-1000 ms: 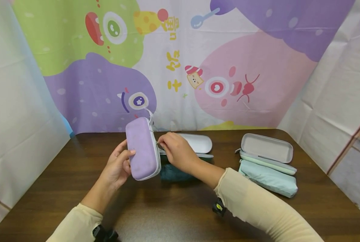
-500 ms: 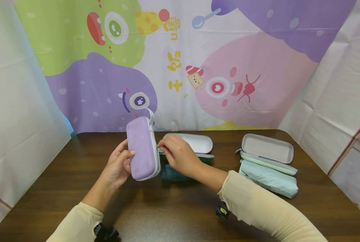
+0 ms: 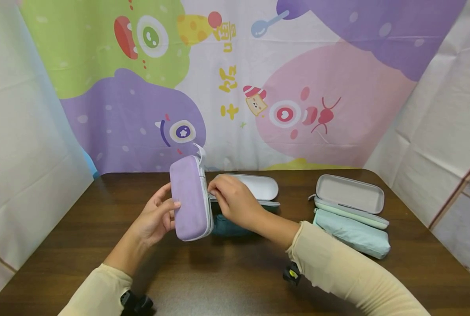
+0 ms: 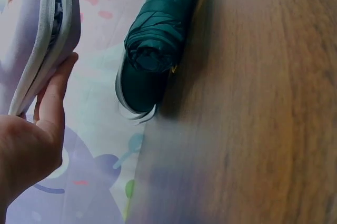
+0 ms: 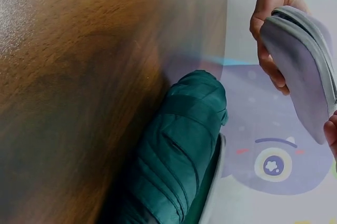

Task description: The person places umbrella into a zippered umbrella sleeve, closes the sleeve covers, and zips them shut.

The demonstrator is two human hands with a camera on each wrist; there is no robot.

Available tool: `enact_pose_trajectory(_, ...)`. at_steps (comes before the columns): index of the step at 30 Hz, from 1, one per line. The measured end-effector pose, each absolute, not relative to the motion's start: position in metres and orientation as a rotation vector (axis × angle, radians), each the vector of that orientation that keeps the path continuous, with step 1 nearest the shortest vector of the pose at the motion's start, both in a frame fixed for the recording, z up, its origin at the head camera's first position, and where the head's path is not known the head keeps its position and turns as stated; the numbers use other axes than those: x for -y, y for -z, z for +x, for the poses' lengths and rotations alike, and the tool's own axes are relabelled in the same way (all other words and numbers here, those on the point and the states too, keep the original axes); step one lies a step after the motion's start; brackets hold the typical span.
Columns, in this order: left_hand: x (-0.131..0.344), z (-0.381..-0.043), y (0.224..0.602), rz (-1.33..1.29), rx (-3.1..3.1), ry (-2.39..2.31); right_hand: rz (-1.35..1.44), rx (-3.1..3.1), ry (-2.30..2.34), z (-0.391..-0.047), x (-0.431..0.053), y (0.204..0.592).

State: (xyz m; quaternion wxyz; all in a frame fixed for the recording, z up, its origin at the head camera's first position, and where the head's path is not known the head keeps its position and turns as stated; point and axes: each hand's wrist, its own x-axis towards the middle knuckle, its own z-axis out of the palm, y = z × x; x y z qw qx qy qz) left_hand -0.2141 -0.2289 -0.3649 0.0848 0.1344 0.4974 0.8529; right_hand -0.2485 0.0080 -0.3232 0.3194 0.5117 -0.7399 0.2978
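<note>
My left hand grips a purple zip case upright above the table, thumb on its broad face and fingers behind. A pale wrist loop sticks up from its top. My right hand pinches at the zip along the case's right side; the pull itself is hidden by the fingertips. In the left wrist view the zip gapes partway, with something dark patterned inside. Behind my right hand lies a folded dark green umbrella, in front of an opened dark green case with a pale lid.
At the right of the brown table lies an opened mint case with a grey lining. A folded light blue umbrella rests in front of it. A printed cartoon curtain hangs behind the table's back edge.
The purple case has shifted slightly right and down, in my left hand. My right hand has moved a little down and right with it, fingers still at the zip.
</note>
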Motion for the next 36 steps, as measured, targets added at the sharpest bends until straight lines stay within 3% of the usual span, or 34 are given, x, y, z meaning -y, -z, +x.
enact_pose_trajectory(36,0.2287,-0.2157,0.3651,0.314,-1.483,-2.799,1.428,1.902,-0.740,-0.2431,-0.0089,0.3306)
